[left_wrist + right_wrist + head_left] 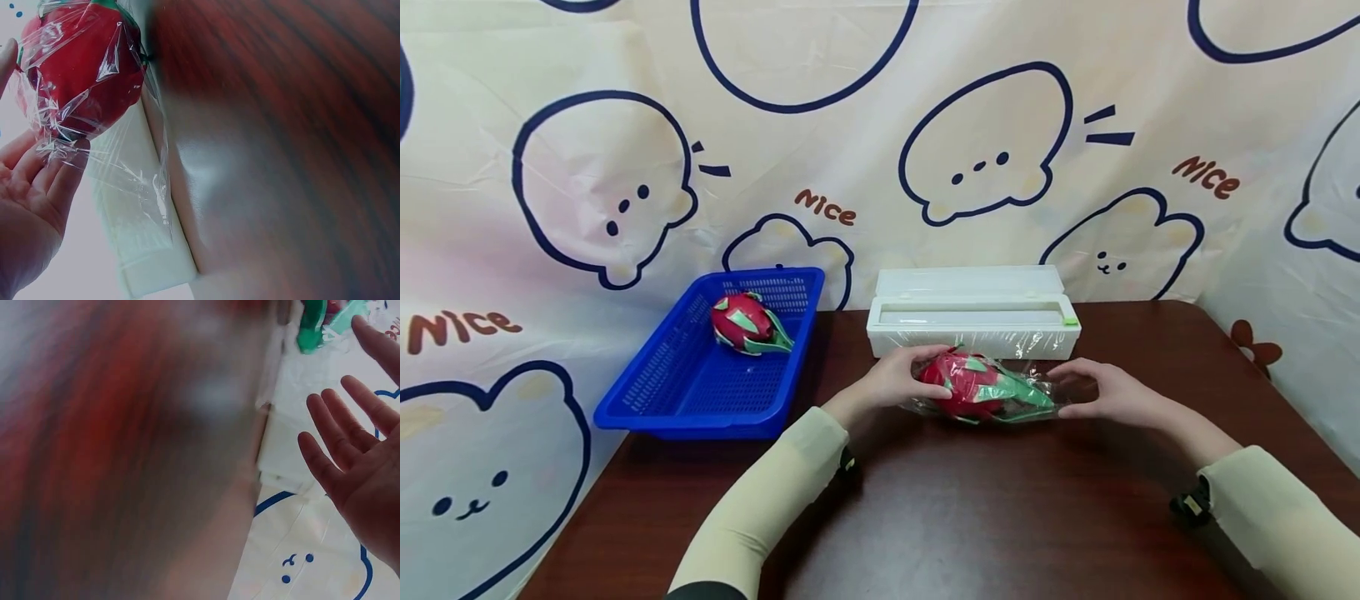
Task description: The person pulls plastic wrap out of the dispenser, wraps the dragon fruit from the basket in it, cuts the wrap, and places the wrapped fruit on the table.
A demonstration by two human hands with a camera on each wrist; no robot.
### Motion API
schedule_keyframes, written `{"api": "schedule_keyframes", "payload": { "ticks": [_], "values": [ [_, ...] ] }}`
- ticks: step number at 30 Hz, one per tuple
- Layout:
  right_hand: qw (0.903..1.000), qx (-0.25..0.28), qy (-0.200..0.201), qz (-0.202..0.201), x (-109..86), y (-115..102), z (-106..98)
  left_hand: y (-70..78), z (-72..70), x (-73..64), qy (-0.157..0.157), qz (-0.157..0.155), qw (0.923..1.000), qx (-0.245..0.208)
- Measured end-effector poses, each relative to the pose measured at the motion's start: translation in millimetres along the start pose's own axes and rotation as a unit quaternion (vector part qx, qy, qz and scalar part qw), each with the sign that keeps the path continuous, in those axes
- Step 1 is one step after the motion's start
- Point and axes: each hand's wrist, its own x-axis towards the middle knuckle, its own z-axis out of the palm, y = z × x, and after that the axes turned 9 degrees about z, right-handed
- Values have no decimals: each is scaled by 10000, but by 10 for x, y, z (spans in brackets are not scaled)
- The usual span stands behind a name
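Blue plastic makes the basket [718, 387] at the left of my head view. It stands on the tabletop [970, 500], and one dragon fruit [741, 323], red with green scales, lies inside it, toward the back. Next to it, going right, I see the left hand [889, 379], coming out of a cream sleeve [767, 487]. Its fingers are bent around the left part of a second dragon fruit [967, 382] and grip it, with the thumb on the near side. This second fruit is covered by clear film [1041, 398], and its green end points to the right. Whether it rests on the tabletop or is a little lifted, I cannot tell. Just behind it is the long white box [973, 340], with its lid [966, 283] raised at the back and a green tab [1070, 322] at the right end. Further right, the right hand [1108, 392] is beside the end of the film; its fingers are spread and hold nothing. I cannot tell if its thumb touches the film. At the far right, a brown flower [1255, 346] is printed on the cloth [1292, 287].
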Motion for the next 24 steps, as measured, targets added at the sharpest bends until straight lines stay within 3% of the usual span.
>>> {"api": "schedule_keyframes", "payload": {
  "ticks": [11, 24],
  "values": [
    [9994, -315, 150, 9, -57, 65, 7, 3, -23, -15, -13, -40, 9999, -94],
    [9982, -306, 490, -184, 96, -84, 16, 12, -33, -13, -56, -104, 9998, -178]
  ]
}}
